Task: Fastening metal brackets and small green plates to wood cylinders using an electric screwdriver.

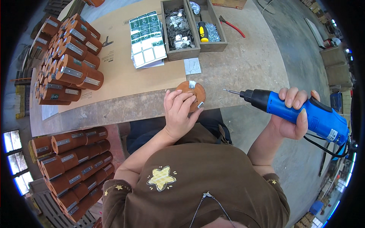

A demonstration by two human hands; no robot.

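At the table's front edge is a reddish-brown round piece [199,90], its round face turned up. Two small metal plates [192,84] show at its rim. My left hand [180,112] grips this piece, with fingers over its face and thumb at its near side. Out to the right, my right hand [294,110] is wrapped round a blue electric screwdriver [308,116] with a black nose. Its thin bit [230,91] points left toward the round piece, apart from it. A black cord leaves the tool's rear end.
Brown cylinders with metal strips [72,70] are piled at the table's left; more [76,163] are stacked below. A sheaf of green-and-white labels [148,41] lies beside a wooden tray [183,55] of metal parts and screws, with a yellow-black screwdriver [203,32]. Red-handled pliers [234,27] lie farther right.
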